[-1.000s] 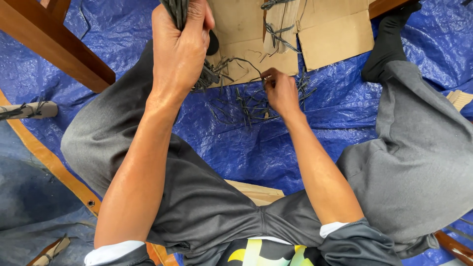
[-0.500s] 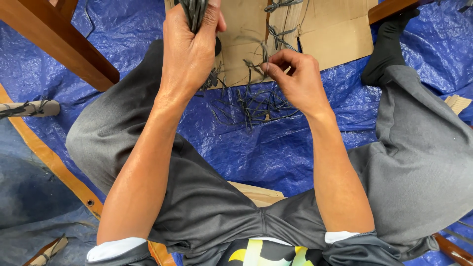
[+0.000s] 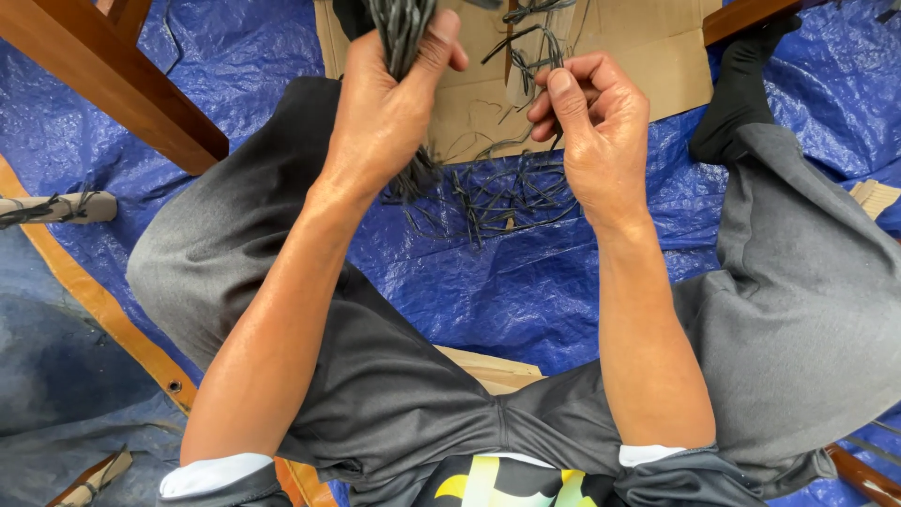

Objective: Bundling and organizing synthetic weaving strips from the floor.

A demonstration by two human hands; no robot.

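Black strip bundle (image 3: 402, 38) gripped, strand (image 3: 526, 141) pinched

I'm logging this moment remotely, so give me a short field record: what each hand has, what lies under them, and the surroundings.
left hand: fist closed around a bundle of dark strips, ends sticking out above and below
right hand: fingertips pinching one thin dark strip
loose strips: scattered pile on the blue tarp, between the knees
cardboard sheet: flat on the tarp beyond the hands, a few strips on it
wooden beam: upper left, slanting
posture: seated, legs apart, grey trousers, black sock
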